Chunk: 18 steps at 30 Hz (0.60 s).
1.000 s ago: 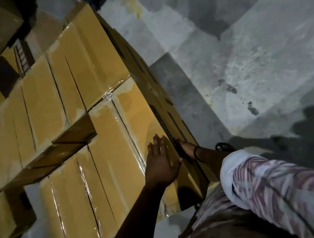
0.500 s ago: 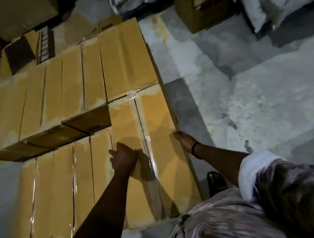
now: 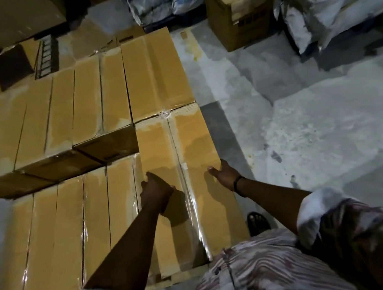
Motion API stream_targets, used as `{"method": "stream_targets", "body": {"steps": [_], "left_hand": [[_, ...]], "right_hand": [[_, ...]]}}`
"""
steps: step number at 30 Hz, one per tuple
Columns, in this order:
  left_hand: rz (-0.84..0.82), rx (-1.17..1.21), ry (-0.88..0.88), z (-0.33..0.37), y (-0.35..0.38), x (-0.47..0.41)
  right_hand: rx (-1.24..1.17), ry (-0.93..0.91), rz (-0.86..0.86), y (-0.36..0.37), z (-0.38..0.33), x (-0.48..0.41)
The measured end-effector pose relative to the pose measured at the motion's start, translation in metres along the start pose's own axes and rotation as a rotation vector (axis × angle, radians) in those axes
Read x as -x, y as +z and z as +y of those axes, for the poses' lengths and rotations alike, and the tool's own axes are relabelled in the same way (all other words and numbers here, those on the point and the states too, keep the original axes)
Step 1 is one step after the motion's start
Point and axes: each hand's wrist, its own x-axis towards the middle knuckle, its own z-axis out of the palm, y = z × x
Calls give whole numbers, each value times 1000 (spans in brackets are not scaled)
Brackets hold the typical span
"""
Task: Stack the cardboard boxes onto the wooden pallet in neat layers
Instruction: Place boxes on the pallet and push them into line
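Tan taped cardboard boxes form a stack in front of me. The nearest top box (image 3: 193,144) lies lengthwise at the stack's right side, level with an upper layer (image 3: 68,116) behind and to the left. A lower layer (image 3: 71,230) lies exposed on the near left. My left hand (image 3: 156,189) sits at this box's left edge, fingers curled over it. My right hand (image 3: 223,173) rests flat on the box's right edge, fingers straight. The pallet is hidden under the boxes.
Bare concrete floor (image 3: 305,143) stretches to the right of the stack. A brown open carton (image 3: 236,20) and grey wrapped sacks (image 3: 327,3) stand at the back right. More cartons (image 3: 4,20) rise at the back left. A sandalled foot (image 3: 257,219) is beside the stack.
My left hand moved from lying flat near the box's right side to its left edge and curled there. My right hand stayed on the right edge. The view tilted upward.
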Motion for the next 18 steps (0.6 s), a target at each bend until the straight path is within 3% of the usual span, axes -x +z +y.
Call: {"method": "stream_targets", "body": {"steps": [18], "left_hand": [[-77, -103, 9, 13, -8, 23]], "right_hand": [[43, 48, -32, -9, -11, 1]]}}
